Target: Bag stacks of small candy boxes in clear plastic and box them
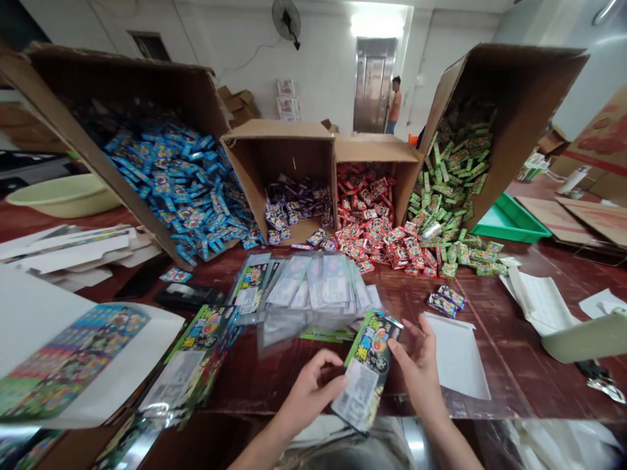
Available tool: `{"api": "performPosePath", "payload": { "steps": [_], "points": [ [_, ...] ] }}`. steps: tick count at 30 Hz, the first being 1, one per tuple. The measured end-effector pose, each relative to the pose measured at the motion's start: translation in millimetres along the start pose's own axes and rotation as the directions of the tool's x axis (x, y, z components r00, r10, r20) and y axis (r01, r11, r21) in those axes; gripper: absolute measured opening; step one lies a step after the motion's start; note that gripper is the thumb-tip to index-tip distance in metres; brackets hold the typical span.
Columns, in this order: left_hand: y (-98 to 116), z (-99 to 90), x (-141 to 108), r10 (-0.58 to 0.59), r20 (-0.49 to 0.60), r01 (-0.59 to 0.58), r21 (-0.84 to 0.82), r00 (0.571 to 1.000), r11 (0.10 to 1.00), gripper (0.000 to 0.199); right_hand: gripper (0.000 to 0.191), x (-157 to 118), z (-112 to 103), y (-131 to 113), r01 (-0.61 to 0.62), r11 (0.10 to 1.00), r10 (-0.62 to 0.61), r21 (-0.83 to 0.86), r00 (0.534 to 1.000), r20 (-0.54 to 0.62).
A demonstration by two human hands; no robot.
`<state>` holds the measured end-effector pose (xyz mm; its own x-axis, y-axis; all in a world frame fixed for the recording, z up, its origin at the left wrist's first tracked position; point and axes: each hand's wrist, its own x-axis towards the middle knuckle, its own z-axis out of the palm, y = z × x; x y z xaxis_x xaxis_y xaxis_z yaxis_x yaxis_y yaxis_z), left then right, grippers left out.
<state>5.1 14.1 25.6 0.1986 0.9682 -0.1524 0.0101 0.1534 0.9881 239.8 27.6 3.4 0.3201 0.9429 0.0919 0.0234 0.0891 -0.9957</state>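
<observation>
We hold a printed card packet (369, 365), black and green with yellow lettering, between our two hands at the near edge of the dark red surface (504, 326); it slants with its top end to the right and its lower end reaching over the edge; our left grip (316, 391) pinches its lower left side, thumb across the front border and forefinger bent just above; our right grip (420, 365) is spread, its thumb touching the packet's upper right border while the other fingers curve up apart from that thumb; just beyond the packet we see a pile of clear plastic sleeves (308, 287), and to the left of our left grip lies a stack of similar packets (183, 365), next to a broad white sheet with a coloured print (83, 365); right of our right grip lies a sheet of white paper (455, 356), with two purple sachets (447, 300) just behind it; across the back, four cardboard boxes stand tipped open towards us, holding from left to right blue sachets (186, 183), darker purple ones, red sachets (372, 228) and green sachets (450, 183), the red and green spilling onto the surface.
</observation>
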Motion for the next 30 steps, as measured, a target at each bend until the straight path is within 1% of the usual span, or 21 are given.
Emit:
{"api": "performPosePath", "payload": {
  "steps": [2, 4, 5, 7, 10, 12, 15, 16, 18, 19, 20, 22, 23, 25, 28, 30],
  "points": [
    [4, 6.1, 1, 0.024, -0.001, -0.024, 0.033, 1.0, 0.999, 0.045, 0.085, -4, 4, -11, 0.071, 0.992, -0.063, -0.101, 0.995, 0.074],
    [8, 10.4, 4, 0.08, -0.036, -0.081, -0.008, 0.996, 0.997, 0.06, 0.083, -11, 6, -19, 0.139, 0.976, -0.117, -0.166, 0.984, 0.136],
    [8, 11.1, 6, 0.091, -0.025, -0.091, -0.017, 0.996, 0.996, 0.068, 0.085, -15, 6, -21, 0.147, 0.974, -0.119, -0.172, 0.98, 0.162],
    [3, 9.4, 5, 0.094, 0.031, -0.093, -0.023, 0.995, 0.995, 0.076, 0.091, -21, 3, -21, 0.101, 0.983, -0.065, -0.15, 0.971, 0.23],
    [-12, 2.7, -3, 0.042, 0.134, -0.039, -0.025, 0.99, 0.999, 0.073, 0.094, -29, -8, -11, 0.012, 0.996, 0.019, -0.088, 0.938, 0.347],
    [-21, -1.3, -9, 0.014, 0.193, -0.004, -0.052, 0.981, 0.999, 0.075, 0.093, -35, -16, -5, -0.014, 0.998, 0.035, -0.055, 0.916, 0.4],
    [-26, -5.6, -12, 0.03, 0.254, -0.001, -0.113, 0.967, 0.994, 0.078, 0.09, -39, -20, -3, -0.038, 0.999, 0.05, -0.035, 0.896, 0.442],
    [-26, -7.5, -12, 0.04, 0.269, -0.006, -0.124, 0.962, 0.992, 0.075, 0.089, -39, -20, -4, -0.045, 0.998, 0.056, -0.034, 0.886, 0.461],
    [-23, -13.0, -10, 0.045, 0.272, -0.014, -0.118, 0.961, 0.993, 0.062, 0.087, -38, -18, -6, -0.047, 0.998, 0.062, -0.042, 0.861, 0.505],
    [-21, -16.6, -9, 0.041, 0.26, -0.014, -0.103, 0.965, 0.995, 0.052, 0.087, -38, -16, -6, -0.045, 0.998, 0.064, -0.049, 0.854, 0.516],
    [-18, -20.4, -8, 0.036, 0.237, -0.016, -0.085, 0.971, 0.996, 0.042, 0.09, -37, -13, -6, -0.043, 0.997, 0.066, -0.057, 0.858, 0.51],
    [-14, -27.5, -6, 0.03, 0.166, -0.02, -0.065, 0.986, 0.998, 0.026, 0.099, -37, -7, -4, -0.049, 0.996, 0.077, -0.072, 0.888, 0.453],
    [-12, -30.1, -6, 0.029, 0.13, -0.02, -0.07, 0.991, 0.997, 0.025, 0.103, -37, -3, -2, -0.058, 0.996, 0.084, -0.073, 0.899, 0.429],
    [-13, -32.3, -4, 0.018, 0.07, -0.011, -0.094, 0.997, 0.995, 0.027, 0.106, -37, 5, -1, -0.072, 0.996, 0.088, -0.053, 0.9, 0.428],
    [-19, -30.5, -2, -0.026, -0.031, 0.021, -0.153, 0.999, 0.988, 0.028, 0.097, -36, 15, -6, -0.036, 0.999, 0.039, -0.015, 0.89, 0.454],
    [-23, -29.4, -1, -0.044, -0.079, 0.025, -0.219, 0.996, 0.975, 0.035, 0.092, -35, 18, -13, 0.014, 1.0, -0.003, -0.02, 0.885, 0.466]
  ]
}}
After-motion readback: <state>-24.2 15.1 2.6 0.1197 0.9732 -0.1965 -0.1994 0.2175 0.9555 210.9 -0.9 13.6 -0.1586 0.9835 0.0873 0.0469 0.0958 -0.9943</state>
